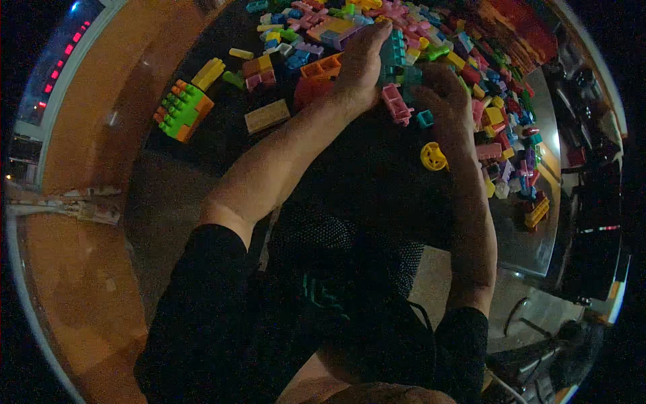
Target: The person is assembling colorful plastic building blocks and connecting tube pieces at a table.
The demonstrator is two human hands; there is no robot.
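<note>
My left hand (pixel 367 62) is closed round a teal piece built of toy building blocks (pixel 396 48), its studs facing right. My right hand (pixel 444 94) is curled against the lower right part of that teal piece, fingers dim and slightly blurred. Just under the hands lie a pink building block (pixel 397 105) and a small teal block (pixel 424 119). A yellow wheel (pixel 434 156) rests beside my right wrist. Left of my left wrist, partly hidden by it, are a red block (pixel 309 91) and an orange block (pixel 321 66).
A large heap of mixed coloured blocks (pixel 494 114) spreads along the far and right sides of the dark table (pixel 377 175). At left stand a green and orange block build (pixel 183 111) and a tan block (pixel 267 116). A black chair (pixel 545 363) is at lower right.
</note>
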